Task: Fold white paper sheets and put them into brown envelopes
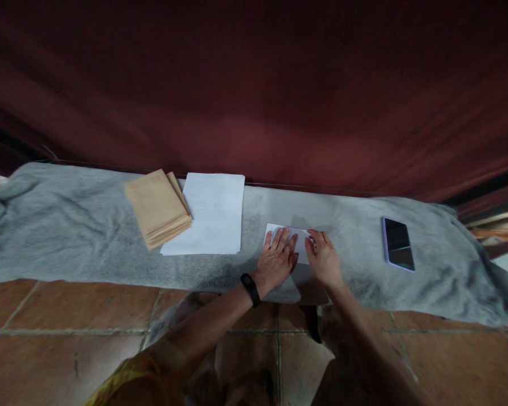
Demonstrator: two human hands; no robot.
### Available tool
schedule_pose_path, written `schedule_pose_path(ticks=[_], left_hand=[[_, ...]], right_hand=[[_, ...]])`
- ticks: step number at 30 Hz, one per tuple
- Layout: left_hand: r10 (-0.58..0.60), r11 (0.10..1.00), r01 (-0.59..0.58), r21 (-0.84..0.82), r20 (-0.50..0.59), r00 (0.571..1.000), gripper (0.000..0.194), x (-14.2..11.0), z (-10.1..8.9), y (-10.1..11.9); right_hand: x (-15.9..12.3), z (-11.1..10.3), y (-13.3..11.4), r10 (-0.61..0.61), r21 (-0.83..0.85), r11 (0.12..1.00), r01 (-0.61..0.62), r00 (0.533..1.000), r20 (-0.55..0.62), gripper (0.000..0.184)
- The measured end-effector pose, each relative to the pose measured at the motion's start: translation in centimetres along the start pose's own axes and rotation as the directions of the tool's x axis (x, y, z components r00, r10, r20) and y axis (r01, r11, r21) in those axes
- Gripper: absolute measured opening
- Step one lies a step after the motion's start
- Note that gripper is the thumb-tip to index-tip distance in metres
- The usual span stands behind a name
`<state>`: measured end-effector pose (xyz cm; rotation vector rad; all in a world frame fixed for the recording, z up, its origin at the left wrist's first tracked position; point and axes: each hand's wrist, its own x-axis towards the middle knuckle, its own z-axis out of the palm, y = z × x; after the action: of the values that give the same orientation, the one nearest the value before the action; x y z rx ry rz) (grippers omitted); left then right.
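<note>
A small white sheet of paper (301, 239), seemingly folded, lies on the grey cloth in front of me. My left hand (276, 260), with a black band on its wrist, rests flat on the left part of the paper, fingers spread. At the paper's right end my right hand (325, 260) has its thumb and fingers curled together around the edge. Part of the paper is hidden under both hands. To the left is a stack of white sheets (215, 217), partly covered by a pile of brown envelopes (154, 203).
The grey cloth (76, 225) covers a long, narrow bench-like surface. A phone (398, 243) with a purple case lies on it at the right. A dark red wall or panel (254, 113) rises behind the far edge. Tiled floor (68, 321) shows below the near edge.
</note>
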<state>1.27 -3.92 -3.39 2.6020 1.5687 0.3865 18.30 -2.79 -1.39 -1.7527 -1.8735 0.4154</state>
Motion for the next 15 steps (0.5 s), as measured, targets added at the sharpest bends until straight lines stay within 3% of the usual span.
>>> schedule_pose_path(ticks=[2, 5, 9, 15], left_hand=[[0.018, 1.000, -0.018, 0.009, 0.008, 1.000, 0.060, -0.1, 0.2, 0.0], [0.025, 1.000, -0.025, 0.014, 0.032, 0.999, 0.063, -0.1, 0.2, 0.1], [0.024, 1.000, -0.025, 0.006, 0.048, 0.999, 0.064, 0.1, -0.1, 0.2], [0.033, 0.999, -0.034, 0.005, 0.050, 0.998, 0.065, 0.0, -0.2, 0.1]], right_hand=[[-0.4, 1.2, -1.1, -0.125, 0.096, 0.988, 0.120, 0.991, 0.054, 0.044], [-1.0, 3.1, -2.0, -0.246, 0.101, 0.967, 0.234, 0.962, 0.121, 0.053], [-1.5, 4.3, -1.8, -0.248, 0.008, 0.968, 0.250, 0.955, 0.162, 0.058], [-1.5, 4.4, -1.4, -0.215, -0.058, 0.973, 0.225, 0.966, 0.147, 0.060]])
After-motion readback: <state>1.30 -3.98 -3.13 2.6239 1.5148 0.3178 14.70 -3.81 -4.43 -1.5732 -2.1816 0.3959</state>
